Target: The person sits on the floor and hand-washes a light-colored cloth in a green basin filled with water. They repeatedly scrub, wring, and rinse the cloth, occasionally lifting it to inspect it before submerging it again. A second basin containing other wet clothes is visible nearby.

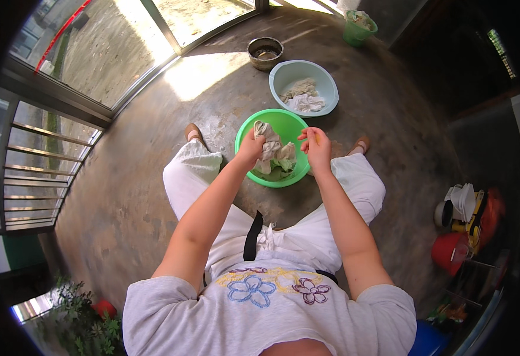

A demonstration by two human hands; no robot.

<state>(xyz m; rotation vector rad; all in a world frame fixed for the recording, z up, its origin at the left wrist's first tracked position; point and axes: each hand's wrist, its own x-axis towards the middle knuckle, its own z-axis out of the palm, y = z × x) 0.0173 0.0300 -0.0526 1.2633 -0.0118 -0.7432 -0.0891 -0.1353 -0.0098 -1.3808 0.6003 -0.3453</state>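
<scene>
Two hands, the left hand (251, 146) and the right hand (317, 148); two plastic basins, one green basin (245, 136) and one pale blue basin (325, 83); one metal bowl (265, 53); one small green bucket (358, 31); two feet in sandals; one potted plant (82, 320)

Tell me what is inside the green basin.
The green basin holds a bunched pale cloth; the left hand grips its raised end, the right hand hovers open beside it. The cloth covers most of the bottom, so water cannot be confirmed.
</scene>
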